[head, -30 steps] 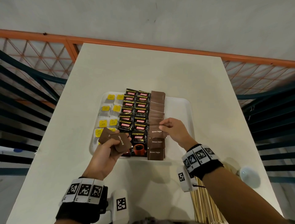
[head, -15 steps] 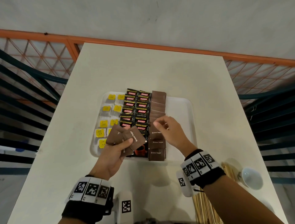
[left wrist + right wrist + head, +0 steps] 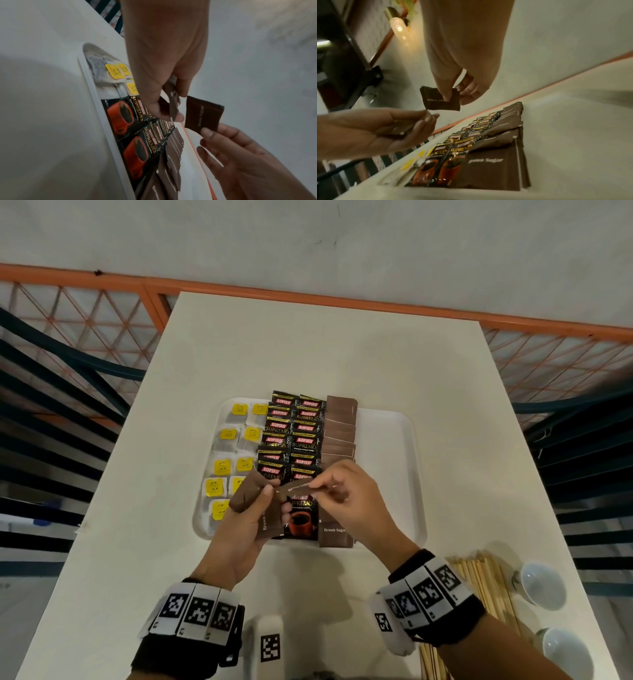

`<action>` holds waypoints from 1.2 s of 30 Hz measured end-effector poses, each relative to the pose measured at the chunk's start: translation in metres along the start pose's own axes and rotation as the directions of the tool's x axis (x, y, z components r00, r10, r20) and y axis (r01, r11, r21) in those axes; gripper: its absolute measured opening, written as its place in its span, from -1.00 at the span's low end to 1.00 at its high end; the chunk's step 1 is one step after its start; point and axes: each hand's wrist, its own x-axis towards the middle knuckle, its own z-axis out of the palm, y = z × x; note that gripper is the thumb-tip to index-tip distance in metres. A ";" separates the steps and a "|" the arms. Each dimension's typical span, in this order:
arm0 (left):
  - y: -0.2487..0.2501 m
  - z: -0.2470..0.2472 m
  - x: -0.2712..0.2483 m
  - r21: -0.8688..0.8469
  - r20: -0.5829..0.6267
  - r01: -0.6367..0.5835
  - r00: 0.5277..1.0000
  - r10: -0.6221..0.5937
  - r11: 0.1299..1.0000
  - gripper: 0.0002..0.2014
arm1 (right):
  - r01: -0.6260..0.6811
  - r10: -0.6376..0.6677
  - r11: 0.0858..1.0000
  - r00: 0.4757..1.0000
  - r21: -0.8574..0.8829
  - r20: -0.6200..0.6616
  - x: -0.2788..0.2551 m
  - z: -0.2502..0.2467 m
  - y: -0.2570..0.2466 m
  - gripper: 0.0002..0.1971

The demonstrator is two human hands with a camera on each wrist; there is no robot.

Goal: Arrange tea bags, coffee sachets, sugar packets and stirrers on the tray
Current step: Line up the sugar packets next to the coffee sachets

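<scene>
My left hand (image 3: 263, 501) holds a small stack of brown sugar packets (image 3: 248, 494) above the near edge of the white tray (image 3: 406, 460). Right beside it, my right hand (image 3: 320, 487) pinches a single brown sugar packet (image 3: 297, 486) by one end, just clear of the stack. The right wrist view shows that packet (image 3: 440, 100) hanging above the left hand's fingers (image 3: 423, 121). The tray holds tea bags with yellow tags (image 3: 236, 436) on the left, black coffee sachets (image 3: 294, 433) in two middle columns and a column of overlapping sugar packets (image 3: 340, 429) beside them.
A bundle of wooden stirrers (image 3: 479, 587) lies on the white table (image 3: 325, 347) at the near right, next to two small white cups (image 3: 541, 583). The tray's right third is bare. Orange railings and dark bars flank the table.
My right hand left the sugar column, came across to my left hand and took one packet from its stack. My left hand shifted slightly right and tilted the stack.
</scene>
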 end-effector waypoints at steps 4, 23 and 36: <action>0.003 0.005 0.000 0.026 0.052 -0.047 0.998 0.046 0.999 -0.93 | 0.126 -0.116 0.985 0.990 -0.121 0.086 -0.004 0.000 0.007 -0.85; 0.004 -0.001 0.008 -0.195 -0.009 0.110 0.994 -0.113 0.975 -0.73 | -0.444 0.496 0.841 0.861 0.310 -0.113 0.042 -0.042 0.032 -0.85; 0.001 -0.005 0.010 -0.007 -0.051 0.040 0.998 -0.041 0.999 -0.70 | -0.530 0.534 0.845 0.838 0.066 -0.107 0.053 -0.033 0.061 -0.71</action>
